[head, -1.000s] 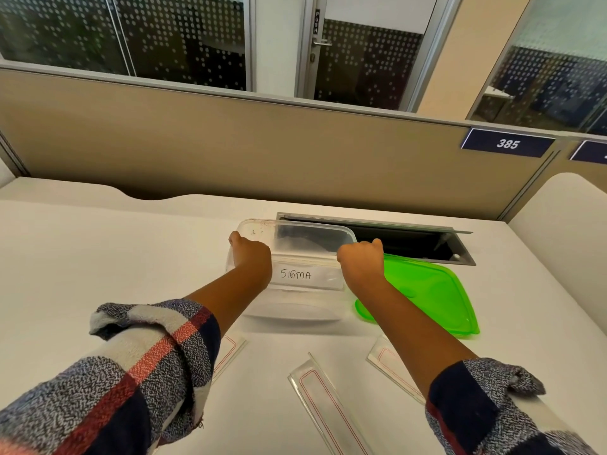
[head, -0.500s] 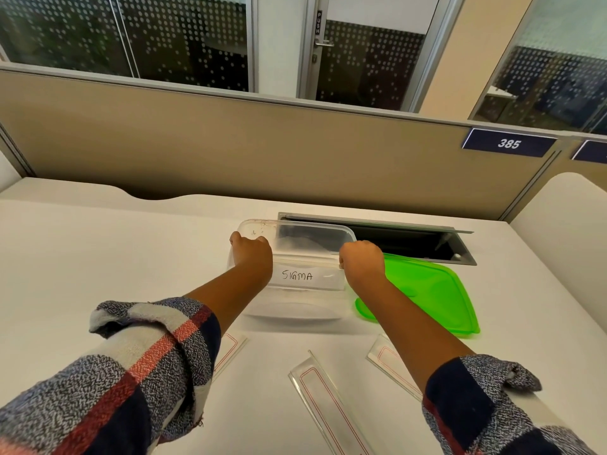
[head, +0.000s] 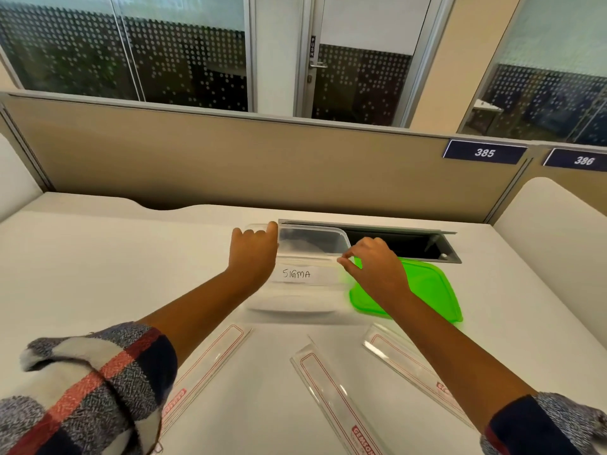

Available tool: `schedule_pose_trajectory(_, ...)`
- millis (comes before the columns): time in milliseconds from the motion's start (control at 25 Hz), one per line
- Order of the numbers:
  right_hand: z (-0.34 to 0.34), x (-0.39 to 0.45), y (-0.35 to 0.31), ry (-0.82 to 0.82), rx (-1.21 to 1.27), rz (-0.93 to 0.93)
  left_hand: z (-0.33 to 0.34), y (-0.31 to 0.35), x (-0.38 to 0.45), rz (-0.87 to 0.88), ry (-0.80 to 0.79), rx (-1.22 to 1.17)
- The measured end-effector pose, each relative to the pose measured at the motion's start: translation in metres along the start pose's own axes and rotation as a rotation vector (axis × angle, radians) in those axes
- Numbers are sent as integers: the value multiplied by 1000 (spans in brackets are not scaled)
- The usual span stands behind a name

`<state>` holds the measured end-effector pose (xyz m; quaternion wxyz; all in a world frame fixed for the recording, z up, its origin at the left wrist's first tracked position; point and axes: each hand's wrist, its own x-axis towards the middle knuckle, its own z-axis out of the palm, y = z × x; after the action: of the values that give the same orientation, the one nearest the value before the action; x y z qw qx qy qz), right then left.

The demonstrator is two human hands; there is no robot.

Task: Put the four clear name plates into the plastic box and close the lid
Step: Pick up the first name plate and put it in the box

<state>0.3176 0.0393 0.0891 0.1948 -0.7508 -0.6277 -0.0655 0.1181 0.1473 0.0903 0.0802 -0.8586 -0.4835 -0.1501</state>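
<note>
The plastic box (head: 297,284), clear and marked SIGMA on its near wall, stands open toward the far side of the white desk (head: 98,274), and both hands are at it. The left hand (head: 253,254) curls over the box's left rim with fingertips hooked on the far corner; the right hand (head: 374,267) hovers at the right rim with thumb and forefinger nearly together, and I cannot tell whether they pinch the edge or nothing. Just right of the box lies the green lid (head: 427,287), partly under the right wrist. Three name plates show nearer the person: left plate (head: 210,366), middle plate (head: 331,392), right plate (head: 407,366); a fourth is not clear to see. The risk, as I judge it: the light box may slide or tip toward the open cable slot (head: 394,244) behind it if pushed, and the long plates may not lie flat, keeping the lid from closing.
</note>
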Motion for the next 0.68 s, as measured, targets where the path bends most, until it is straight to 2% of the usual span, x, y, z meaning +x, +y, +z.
schedule_pose_trajectory(120,-9,-37,-2,28,62,-14,-9,18,-46,-74,39,-212)
schedule_pose_trajectory(280,-9,-97,-1,1,99,-1,-4,35,-117,-76,32,-391)
schedule_pose_trajectory(360,-8,-125,1,-16,165,34,7,33,-149,-98,-29,-471)
schedule_pose_trajectory(440,-8,-153,1,-28,262,113,23,28,-175,-110,-172,-531)
schedule_pose_trajectory(560,-2,-189,-2,-112,375,227,45,16,-199,-84,-358,-524)
schedule_pose_trajectory(680,3,-214,-7,-167,434,300,63,7,-225,9,-358,-399)
